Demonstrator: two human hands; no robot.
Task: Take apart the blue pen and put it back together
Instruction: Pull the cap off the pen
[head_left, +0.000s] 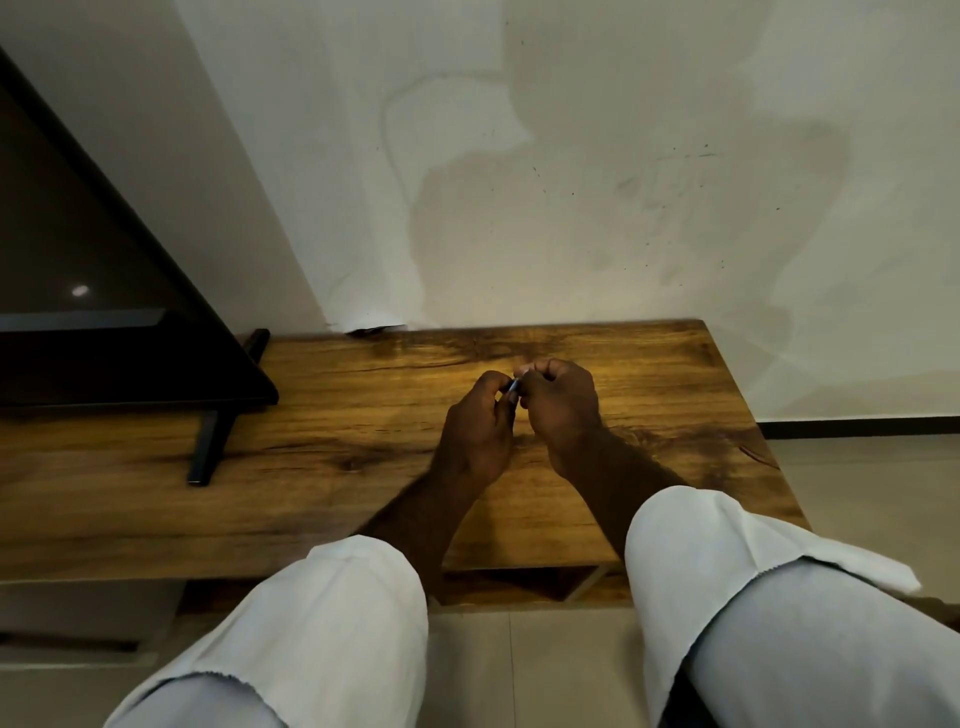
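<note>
Both hands meet above the middle of the wooden table (322, 499). Only a short sliver of the blue pen (514, 386) shows between the fingertips; the rest is hidden inside the fists. My left hand (480, 431) pinches it from the left with curled fingers. My right hand (558, 402) closes over it from the right, knuckles up. I cannot tell whether the pen is in one piece or in parts.
A black flat screen (104, 322) on thin black legs (210, 447) stands at the table's left. A stained white wall (571, 182) rises behind the table. The table's right edge ends near tiled floor (883, 493).
</note>
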